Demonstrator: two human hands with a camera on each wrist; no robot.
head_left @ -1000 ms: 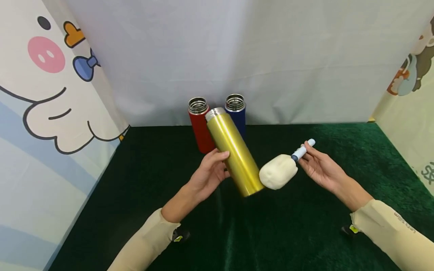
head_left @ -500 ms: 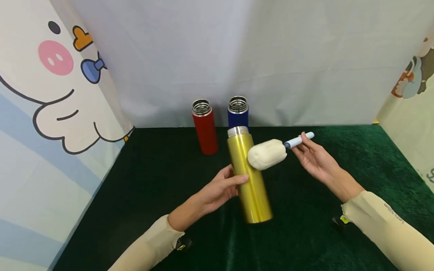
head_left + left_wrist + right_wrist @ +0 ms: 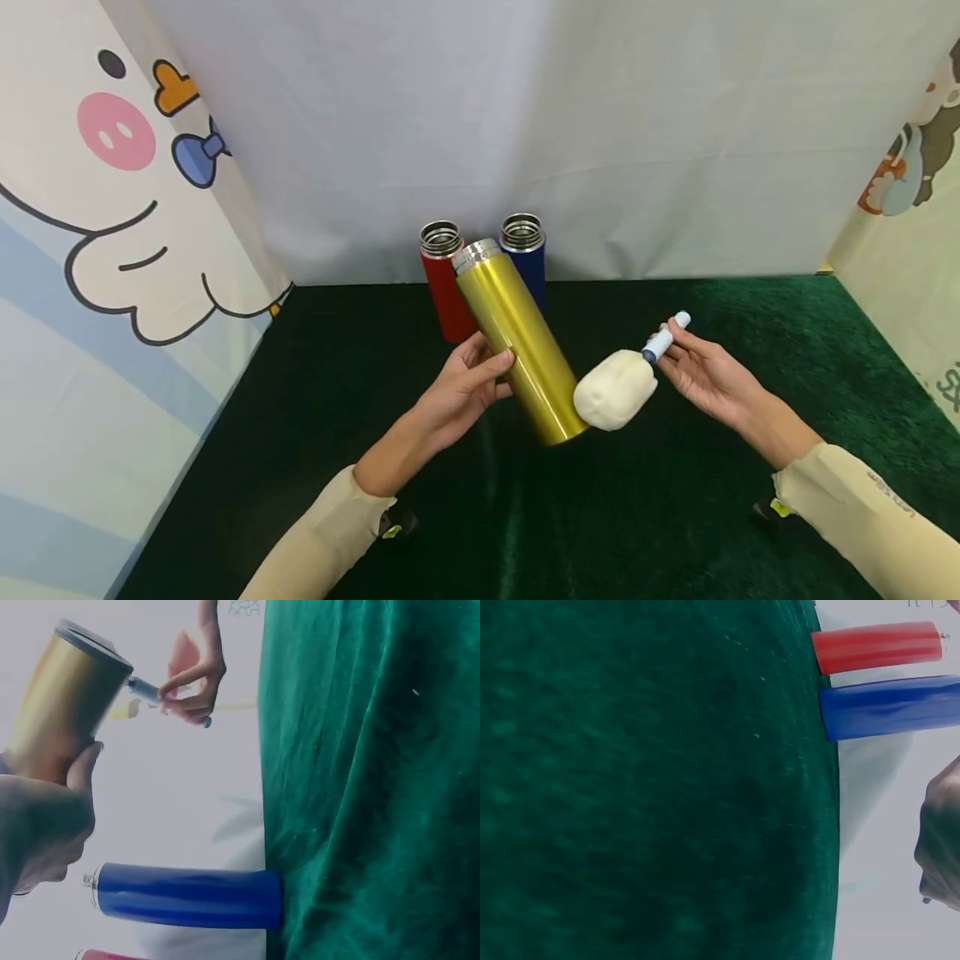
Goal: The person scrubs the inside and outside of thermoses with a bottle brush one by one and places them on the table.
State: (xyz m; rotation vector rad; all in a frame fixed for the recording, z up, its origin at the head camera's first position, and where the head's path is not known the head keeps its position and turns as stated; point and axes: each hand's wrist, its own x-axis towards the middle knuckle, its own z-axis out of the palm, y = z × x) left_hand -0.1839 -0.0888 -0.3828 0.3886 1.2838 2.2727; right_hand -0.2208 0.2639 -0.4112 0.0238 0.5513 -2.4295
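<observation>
My left hand grips a yellow insulated bottle around its middle. The bottle is raised over the table and leans, its silver neck up to the left and its base down to the right. Between thumb and fingers my right hand pinches the pale blue handle of a bottle brush. The brush's cream sponge head lies against the lower right side of the bottle, near its base. In the left wrist view the bottle hides the sponge head; the right wrist view shows only part of the right hand.
Behind the yellow bottle, a red bottle and a blue bottle stand upright without lids, partly covered by it. Dark green cloth covers the table. A pale curtain rises along the back edge, and printed panels flank both sides.
The yellow bottle dropped and turned more upright, then rose and tilted back left. Against it, the brush head shifted from the base to the upper part and back to the base.
</observation>
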